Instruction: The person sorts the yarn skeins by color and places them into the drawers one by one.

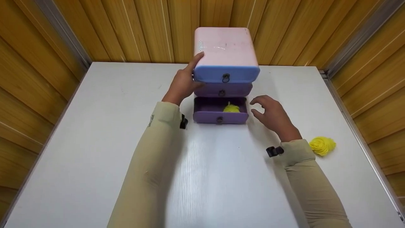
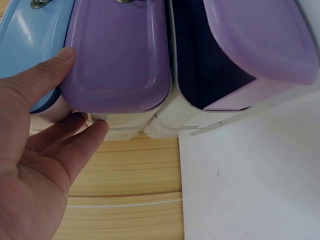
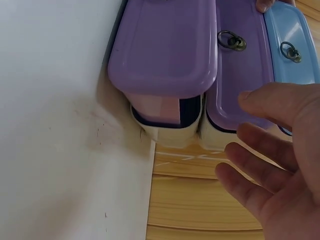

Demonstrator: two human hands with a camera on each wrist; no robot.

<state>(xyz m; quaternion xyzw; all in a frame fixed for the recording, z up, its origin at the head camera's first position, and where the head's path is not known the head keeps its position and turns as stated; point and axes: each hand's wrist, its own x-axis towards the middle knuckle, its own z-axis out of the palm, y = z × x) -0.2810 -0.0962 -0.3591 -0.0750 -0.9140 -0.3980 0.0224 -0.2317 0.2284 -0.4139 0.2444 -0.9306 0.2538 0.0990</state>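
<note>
A small pink cabinet with three drawers stands at the back of the white table. Its blue top drawer and purple middle drawer are shut. The purple bottom drawer is pulled out, with a yellow yarn ball inside. My left hand holds the cabinet's left side, thumb on the middle drawer front, fingers along the casing. My right hand hovers open beside the bottom drawer, touching nothing.
A second yellow yarn ball lies on the table right of my right forearm. Wooden slat walls close in the table at the back and both sides. Bare tabletop stretches in front of the cabinet.
</note>
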